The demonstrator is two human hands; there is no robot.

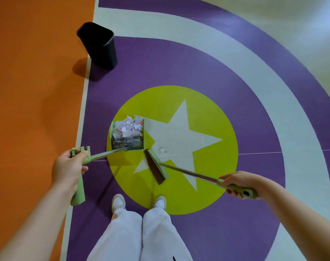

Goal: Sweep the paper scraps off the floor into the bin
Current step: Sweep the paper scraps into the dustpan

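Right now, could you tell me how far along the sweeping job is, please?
Mostly swept: the paper scraps sit piled in the dustpan, held by the left hand. The right hand holds the broom beside a few bits on the star. Left: emptying into the black bin.

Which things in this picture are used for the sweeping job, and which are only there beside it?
For the job:
- green dustpan, handle gripped by the left hand
- paper scraps heaped in it
- green broom, handle gripped by the right hand
- a few leftover scraps on the white star
- black bin

Not part of it:
- white shoes
- white trousers
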